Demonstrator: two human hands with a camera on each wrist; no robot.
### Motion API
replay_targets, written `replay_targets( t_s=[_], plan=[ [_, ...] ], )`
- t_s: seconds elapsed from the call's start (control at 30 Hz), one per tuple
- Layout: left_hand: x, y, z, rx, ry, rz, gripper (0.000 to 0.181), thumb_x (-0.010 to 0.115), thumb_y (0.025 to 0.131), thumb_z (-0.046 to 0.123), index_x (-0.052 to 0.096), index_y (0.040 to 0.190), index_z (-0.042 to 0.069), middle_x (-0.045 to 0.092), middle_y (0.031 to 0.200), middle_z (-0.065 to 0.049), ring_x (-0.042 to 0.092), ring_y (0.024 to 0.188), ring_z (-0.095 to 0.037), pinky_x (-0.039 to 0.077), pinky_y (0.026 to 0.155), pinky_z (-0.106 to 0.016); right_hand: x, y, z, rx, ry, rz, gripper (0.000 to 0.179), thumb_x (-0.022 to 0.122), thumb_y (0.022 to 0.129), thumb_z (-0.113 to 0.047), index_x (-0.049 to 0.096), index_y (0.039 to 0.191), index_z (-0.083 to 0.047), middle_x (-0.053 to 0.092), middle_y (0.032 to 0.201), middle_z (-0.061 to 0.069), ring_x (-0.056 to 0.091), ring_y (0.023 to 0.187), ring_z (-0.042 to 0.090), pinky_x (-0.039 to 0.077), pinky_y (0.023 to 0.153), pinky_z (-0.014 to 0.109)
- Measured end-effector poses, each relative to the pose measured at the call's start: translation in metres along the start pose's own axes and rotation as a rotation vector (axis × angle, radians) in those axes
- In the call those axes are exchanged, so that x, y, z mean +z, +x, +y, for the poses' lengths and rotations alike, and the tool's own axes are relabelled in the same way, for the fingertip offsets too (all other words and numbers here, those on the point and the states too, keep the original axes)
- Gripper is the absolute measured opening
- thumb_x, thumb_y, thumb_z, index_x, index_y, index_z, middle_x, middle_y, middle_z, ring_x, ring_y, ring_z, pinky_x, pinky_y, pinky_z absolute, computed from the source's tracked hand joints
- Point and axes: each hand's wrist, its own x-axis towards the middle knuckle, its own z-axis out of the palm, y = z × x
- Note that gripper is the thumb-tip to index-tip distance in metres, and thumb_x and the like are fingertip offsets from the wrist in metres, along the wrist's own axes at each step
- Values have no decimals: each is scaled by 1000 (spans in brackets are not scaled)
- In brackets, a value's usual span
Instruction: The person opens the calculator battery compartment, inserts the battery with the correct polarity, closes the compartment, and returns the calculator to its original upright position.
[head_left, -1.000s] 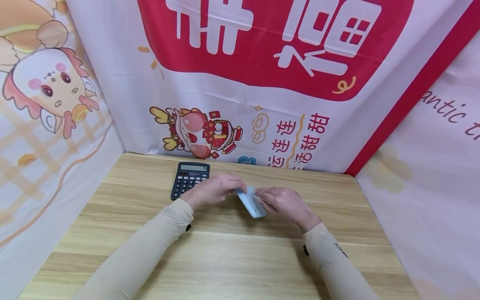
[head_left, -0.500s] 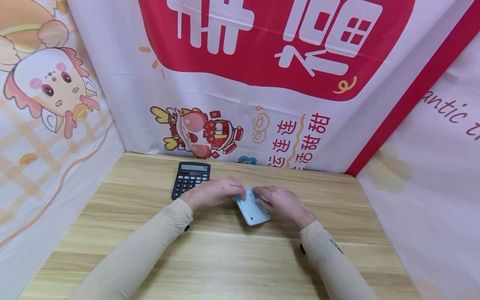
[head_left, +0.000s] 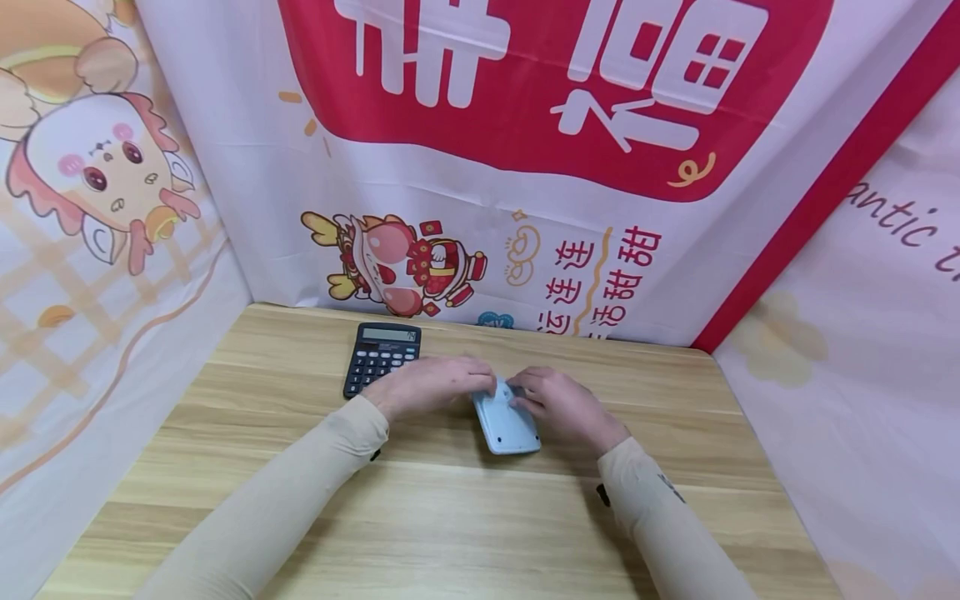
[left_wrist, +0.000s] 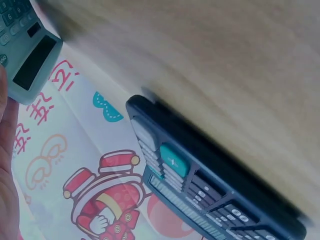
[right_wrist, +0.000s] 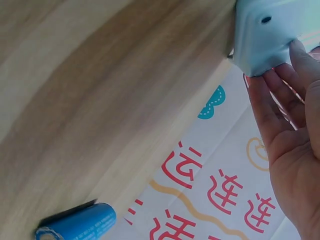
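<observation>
A light blue calculator (head_left: pixel 512 423) is held between both hands, its back facing up toward the head camera. My left hand (head_left: pixel 442 383) grips its far left side; the left wrist view catches the dark display and keys of this calculator (left_wrist: pixel 31 67) on the underside. My right hand (head_left: pixel 558 406) holds the far right corner. In the right wrist view, the thumb of this hand (right_wrist: pixel 295 145) presses on the back while the fingers lie under the edge. Hands hide the calculator's far end in the head view.
A black calculator (head_left: pixel 385 348) lies on the wooden table (head_left: pixel 480 533), just behind my left wrist. In the right wrist view, a blue cylinder like a battery (right_wrist: pixel 82 225) lies on the table. A printed cloth (head_left: pixel 495 200) hangs along the back edge.
The light blue calculator has turned from a steep, edge-on tilt so that more of its back shows, and its near end has swung slightly nearer. Both hands keep hold with small finger shifts.
</observation>
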Motion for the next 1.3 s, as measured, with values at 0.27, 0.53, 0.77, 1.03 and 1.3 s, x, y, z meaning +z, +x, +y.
replay_targets(
  t_s=[0.27, 0.53, 0.77, 1.03, 1.3],
  plan=[
    [-3, 4, 0, -81, -9, -74, 47, 80, 109, 3, 71, 152, 20, 79, 154, 1, 73, 147, -19, 60, 127, -37, -1, 3, -2, 79, 71, -48, 36, 85, 110, -35, 82, 142, -18, 84, 139, 0, 80, 132, 18, 68, 115, 41],
    [-2, 10, 0, -68, 94, -147, 36, 88, 104, 9, 77, 137, 18, 85, 139, 0, 80, 127, -19, 66, 114, -34, 1, 7, -9, 108, 115, -98, 37, 89, 107, -33, 83, 139, -15, 84, 139, 3, 80, 130, 20, 68, 114, 43],
    [1, 16, 5, -78, 244, -177, 30, 91, 103, 11, 82, 129, 19, 87, 122, 2, 81, 103, -13, 68, 93, -24, 4, 11, -19, 130, 64, -82, 35, 93, 104, -30, 86, 134, -14, 85, 131, 3, 81, 119, 17, 70, 108, 40],
    [-2, 14, 11, -338, -18, -177, 27, 91, 104, 17, 87, 131, 15, 88, 123, -2, 82, 107, -16, 70, 99, -31, 5, 14, -27, 181, 19, -75, 34, 95, 103, -31, 87, 131, -14, 86, 125, 2, 81, 113, 17, 71, 106, 40],
    [-2, 12, 23, -492, -243, -202, 44, 83, 111, 44, 83, 139, 10, 87, 123, -5, 70, 91, -14, 64, 88, -34, 3, 15, -33, 158, -56, -80, 34, 93, 105, -33, 88, 130, -11, 87, 125, 6, 83, 114, 20, 71, 106, 42]
  ],
)
